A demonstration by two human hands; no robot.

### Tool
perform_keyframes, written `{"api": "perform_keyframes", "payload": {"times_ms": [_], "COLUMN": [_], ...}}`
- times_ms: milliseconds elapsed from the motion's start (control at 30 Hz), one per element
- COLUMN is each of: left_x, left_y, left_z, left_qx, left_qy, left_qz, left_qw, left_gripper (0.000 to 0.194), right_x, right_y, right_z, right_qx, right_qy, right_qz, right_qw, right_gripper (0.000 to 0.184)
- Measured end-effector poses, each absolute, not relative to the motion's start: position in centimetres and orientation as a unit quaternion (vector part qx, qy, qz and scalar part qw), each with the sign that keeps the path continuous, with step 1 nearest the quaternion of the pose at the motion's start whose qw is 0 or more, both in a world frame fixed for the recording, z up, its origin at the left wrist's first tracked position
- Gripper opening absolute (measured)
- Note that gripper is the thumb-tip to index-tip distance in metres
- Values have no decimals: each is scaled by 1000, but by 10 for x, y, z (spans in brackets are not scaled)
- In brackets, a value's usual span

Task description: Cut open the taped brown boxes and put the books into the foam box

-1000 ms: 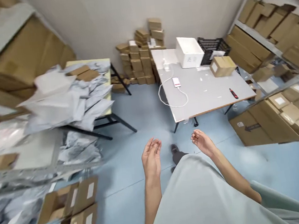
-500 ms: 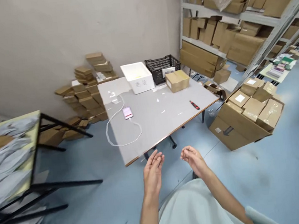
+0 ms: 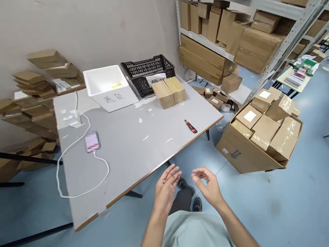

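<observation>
My left hand (image 3: pixel 165 187) hangs open in front of me, fingers stretched, holding nothing. My right hand (image 3: pixel 206 185) is beside it with fingers loosely curled and empty. Both hover just off the near edge of a grey table (image 3: pixel 131 143). On the table lie a phone (image 3: pixel 92 141) on a white cable (image 3: pixel 78 181), a red-and-black utility knife (image 3: pixel 191 126), a cardboard box (image 3: pixel 168 91), a white foam box (image 3: pixel 109 87) and a black plastic crate (image 3: pixel 149 71).
Metal shelving (image 3: pixel 259 13) packed with cardboard boxes stands at the right. A large open carton of taped boxes (image 3: pixel 261 136) sits on the blue floor. Flat cartons (image 3: pixel 30 91) are stacked against the wall behind the table. A black table frame (image 3: pixel 23 238) is at the left.
The view has swung right and closer to the grey table. Both hands stay raised and empty, and the right hand's fingers have curled in a little.
</observation>
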State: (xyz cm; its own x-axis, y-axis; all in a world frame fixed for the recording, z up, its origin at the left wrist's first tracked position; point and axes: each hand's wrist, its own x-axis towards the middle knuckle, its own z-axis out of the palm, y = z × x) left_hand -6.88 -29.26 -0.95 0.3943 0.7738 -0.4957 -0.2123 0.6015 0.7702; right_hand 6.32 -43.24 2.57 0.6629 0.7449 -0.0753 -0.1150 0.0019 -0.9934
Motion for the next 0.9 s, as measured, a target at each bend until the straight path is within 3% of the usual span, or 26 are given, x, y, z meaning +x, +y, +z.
{"api": "perform_keyframes", "payload": {"times_ms": [167,467,600,767,900], "left_x": [-4,103,135,175,206], "left_y": [-238,-120,-82,-35,7], "left_z": [-17,11,14,19,35], "left_qx": [281,275,288,314,330], "left_qy": [436,410,407,433,462], "left_qz": [347,387,380,389,404], "left_qw": [781,779,779,750,717], "left_gripper": [61,60,58,59,64], "right_x": [126,258,319,378,410], "right_y": [-374,-262,-203,-100,15], "right_z": [16,39,19,-32,-50], "right_qx": [-638,-650,-666,-689,-721], "right_qy": [-265,-349,-378,-419,-493], "right_qz": [321,272,266,274,278], "right_qw": [648,618,585,523,400], "right_gripper": [35,35,37,60,91]}}
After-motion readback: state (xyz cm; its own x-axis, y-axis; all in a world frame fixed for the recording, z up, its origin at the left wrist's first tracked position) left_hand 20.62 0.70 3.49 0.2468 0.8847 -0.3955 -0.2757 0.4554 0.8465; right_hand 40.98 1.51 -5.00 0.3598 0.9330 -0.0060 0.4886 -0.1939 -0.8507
